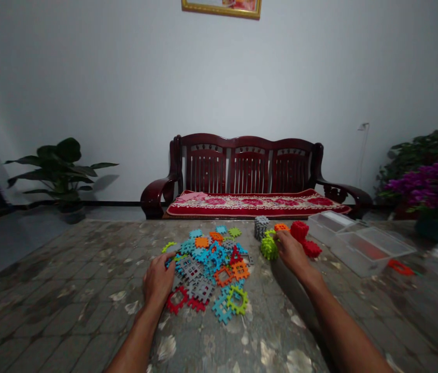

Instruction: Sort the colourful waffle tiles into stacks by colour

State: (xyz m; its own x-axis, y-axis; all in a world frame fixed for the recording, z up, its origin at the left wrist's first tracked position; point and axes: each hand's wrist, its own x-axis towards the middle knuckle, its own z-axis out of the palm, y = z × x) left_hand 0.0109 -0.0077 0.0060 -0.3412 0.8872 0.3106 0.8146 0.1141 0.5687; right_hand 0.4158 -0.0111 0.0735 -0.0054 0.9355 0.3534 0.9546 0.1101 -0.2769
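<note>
My left hand [159,277] is at the left edge of a loose pile of plastic interlocking tiles, its thumb and forefinger closed about a blue interlocking tile [169,259]. Grey tiles [191,268], orange tiles [224,276], red tiles [177,299] and a light green tile [237,300] lie in the same heap. To the right, my right hand [289,248] reaches over a stack of green interlocking tiles [269,247], fingertips pinched at a green tile on its upper part. Beside it stand a grey stack [261,227], an orange stack [281,227] and red stacks [299,231].
Clear plastic boxes [370,248] lie at the right, with an orange-red piece [400,267] near them. A patterned cloth [86,290] covers the table. Beyond it stand a wooden bench [248,166], a potted plant [63,171] and purple flowers [436,186].
</note>
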